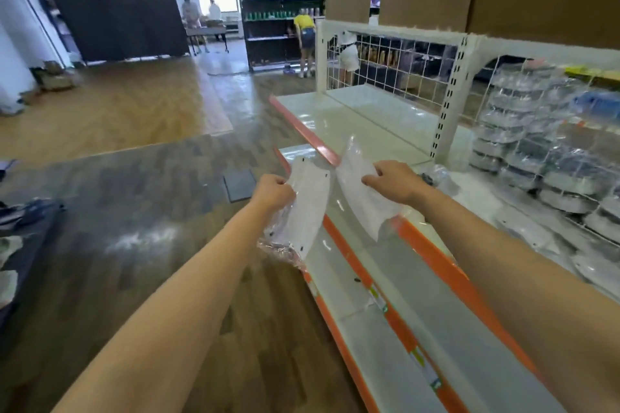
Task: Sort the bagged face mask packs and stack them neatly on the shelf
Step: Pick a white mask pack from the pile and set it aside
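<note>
Glossy white shelf [396, 322] (orange-edged) lies below your hands: left hand [273, 193] pinches one crinkly clear mask pack [310, 208], right hand [394, 179] grips another pack [360, 198] beside it.

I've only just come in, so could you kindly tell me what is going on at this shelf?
A person is sorting bagged face mask packs. The left hand grips one clear pack and the right hand holds another pack, both held over the white shelf with the orange edge. Stacks of bagged packs already sit further along the shelf to the right.
</note>
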Motion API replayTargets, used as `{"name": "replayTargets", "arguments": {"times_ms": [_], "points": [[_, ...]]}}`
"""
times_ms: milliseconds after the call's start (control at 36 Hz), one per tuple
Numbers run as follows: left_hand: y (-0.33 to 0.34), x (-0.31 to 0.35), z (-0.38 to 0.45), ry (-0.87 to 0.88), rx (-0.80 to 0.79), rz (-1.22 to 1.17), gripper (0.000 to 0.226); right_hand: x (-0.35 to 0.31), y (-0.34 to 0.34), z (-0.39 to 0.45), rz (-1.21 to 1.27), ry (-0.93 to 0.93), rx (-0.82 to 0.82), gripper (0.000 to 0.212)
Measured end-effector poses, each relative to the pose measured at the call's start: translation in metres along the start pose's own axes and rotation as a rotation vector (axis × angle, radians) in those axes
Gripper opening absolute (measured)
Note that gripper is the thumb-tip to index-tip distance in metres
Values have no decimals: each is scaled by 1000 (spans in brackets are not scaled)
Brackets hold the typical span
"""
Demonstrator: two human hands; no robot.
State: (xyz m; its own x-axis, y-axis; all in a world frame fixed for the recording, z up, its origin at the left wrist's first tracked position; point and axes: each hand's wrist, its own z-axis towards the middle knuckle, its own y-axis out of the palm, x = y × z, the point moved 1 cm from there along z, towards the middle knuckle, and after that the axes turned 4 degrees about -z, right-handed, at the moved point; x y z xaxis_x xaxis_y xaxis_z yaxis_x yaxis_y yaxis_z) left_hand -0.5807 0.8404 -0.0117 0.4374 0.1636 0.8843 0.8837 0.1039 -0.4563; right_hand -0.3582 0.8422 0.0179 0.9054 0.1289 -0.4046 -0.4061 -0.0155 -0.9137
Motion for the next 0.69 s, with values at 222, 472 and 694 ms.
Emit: {"name": "replayTargets", "arguments": {"times_ms": [222, 472, 694], "points": [[-3, 4, 72, -8, -20, -27, 15, 0, 17, 66, 23, 3, -21, 37], [-27, 5, 161, 67, -89, 12, 6, -17, 21, 151, 8, 89, 25, 27], [-39, -5, 243, 89, -138, -3, 8, -48, 47, 213, 17, 96, 20, 27]]}}
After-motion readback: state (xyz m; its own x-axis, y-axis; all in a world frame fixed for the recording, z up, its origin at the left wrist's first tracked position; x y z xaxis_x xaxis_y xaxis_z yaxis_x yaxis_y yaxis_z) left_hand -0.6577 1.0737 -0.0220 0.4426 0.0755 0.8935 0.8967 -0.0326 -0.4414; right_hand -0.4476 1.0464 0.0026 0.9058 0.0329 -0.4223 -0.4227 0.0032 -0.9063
